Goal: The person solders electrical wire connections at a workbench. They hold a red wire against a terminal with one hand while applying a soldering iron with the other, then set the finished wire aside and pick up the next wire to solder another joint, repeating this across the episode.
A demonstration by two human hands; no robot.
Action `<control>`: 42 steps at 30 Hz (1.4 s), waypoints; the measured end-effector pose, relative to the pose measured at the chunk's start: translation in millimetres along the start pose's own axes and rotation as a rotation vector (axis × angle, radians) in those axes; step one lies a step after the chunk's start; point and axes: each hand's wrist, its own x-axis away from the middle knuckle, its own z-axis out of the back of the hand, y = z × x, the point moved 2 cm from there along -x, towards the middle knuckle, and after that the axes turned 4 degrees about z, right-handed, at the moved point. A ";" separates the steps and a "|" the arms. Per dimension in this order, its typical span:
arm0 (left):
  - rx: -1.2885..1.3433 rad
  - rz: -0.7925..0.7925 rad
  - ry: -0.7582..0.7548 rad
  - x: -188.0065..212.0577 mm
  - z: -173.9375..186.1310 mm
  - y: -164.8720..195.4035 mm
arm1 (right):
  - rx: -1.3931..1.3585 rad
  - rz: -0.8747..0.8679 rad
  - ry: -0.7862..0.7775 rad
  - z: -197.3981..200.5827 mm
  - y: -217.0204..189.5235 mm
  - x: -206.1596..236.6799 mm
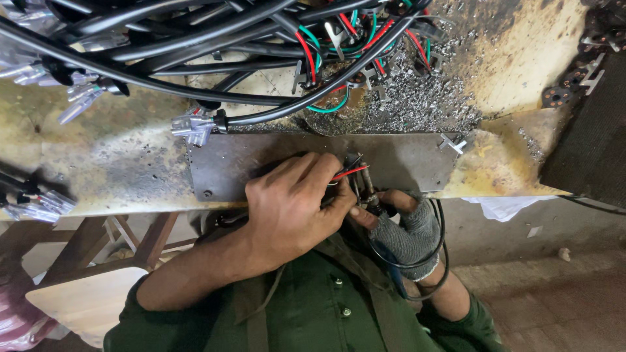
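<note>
My bare left hand [293, 205] reaches in from the lower left and pinches thin red and black wires [349, 171] at the front edge of a dark metal plate [241, 169]. My right hand [407, 231], in a grey fingerless glove, grips a rod-like tool with a metal tip [369, 189], and the tip points up at the wire ends. A black cord [438, 254] loops around that wrist. The two thumbs nearly touch. The wire ends are partly hidden by my left fingers.
A thick bundle of black cables [195, 45] with clear plastic connectors [192, 125] and coloured wires crosses the top of the worn bench. Metal shavings [411, 98] lie behind the plate. A wooden frame [153, 238] stands lower left, and a white rag [505, 207] hangs at right.
</note>
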 end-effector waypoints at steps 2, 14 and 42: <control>-0.016 0.005 0.000 -0.2 -0.4 0.2 | 0.030 0.098 0.013 0.2 -4.5 -1.4; -0.054 -0.050 0.034 -0.6 0.1 1.6 | -0.064 0.272 0.076 17.2 -26.2 -20.6; -0.036 -0.048 -0.046 2.2 2.9 -2.8 | -0.559 0.337 0.087 -27.8 5.3 -26.9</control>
